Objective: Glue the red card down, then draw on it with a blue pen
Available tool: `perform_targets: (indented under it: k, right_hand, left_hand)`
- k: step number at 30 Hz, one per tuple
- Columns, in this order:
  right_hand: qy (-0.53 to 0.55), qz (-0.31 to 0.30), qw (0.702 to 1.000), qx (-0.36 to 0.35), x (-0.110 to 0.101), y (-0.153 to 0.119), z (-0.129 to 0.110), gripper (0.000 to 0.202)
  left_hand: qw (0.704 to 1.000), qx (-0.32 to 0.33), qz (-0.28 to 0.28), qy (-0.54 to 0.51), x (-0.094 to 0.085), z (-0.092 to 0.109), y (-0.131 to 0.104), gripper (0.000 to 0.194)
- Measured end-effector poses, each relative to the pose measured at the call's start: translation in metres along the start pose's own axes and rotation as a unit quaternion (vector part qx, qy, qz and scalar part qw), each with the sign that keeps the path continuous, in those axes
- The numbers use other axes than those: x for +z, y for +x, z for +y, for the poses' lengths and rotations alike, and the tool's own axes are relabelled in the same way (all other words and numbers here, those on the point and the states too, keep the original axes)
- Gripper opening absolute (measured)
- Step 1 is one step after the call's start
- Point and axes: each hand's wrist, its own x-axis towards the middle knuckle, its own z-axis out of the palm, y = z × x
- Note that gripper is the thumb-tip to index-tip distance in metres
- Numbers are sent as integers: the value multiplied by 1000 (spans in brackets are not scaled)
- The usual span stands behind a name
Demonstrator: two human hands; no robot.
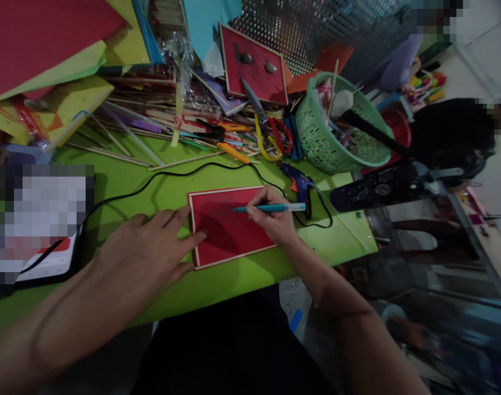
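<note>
A red panel (221,241) edged with thin pale sticks lies on the green table (172,299). Faint dark marks show on its upper middle. In my right hand (272,216) is a teal pen (275,208), pinched between the fingers, its tip pointing left at or just over the marks. My left hand (151,249) rests with fingers spread at the panel's left edge, one fingertip on the red surface. A black cable (159,173) runs behind the panel, and a blue glue gun (300,184) lies to its right.
Behind lie scissors (256,104), a heap of thin sticks (151,112), a second red framed panel (254,68) and a green basket (324,137). A tablet-like device (65,252) is at the left, a dark cylindrical object (361,189) at the right. Another person's dark hair (451,131) shows beyond.
</note>
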Motion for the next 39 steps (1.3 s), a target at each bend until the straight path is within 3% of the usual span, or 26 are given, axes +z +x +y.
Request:
perform_targets:
  k: [31,39]
  right_hand:
    - [-23,-26,999,13,3,2,-2,14]
    - [-20,-24,999,25,3,2,-2,14]
  left_hand:
    - [1000,-6,-10,11,-2,0,2,50]
    - [1000,1,29,0,6,-2,0,49]
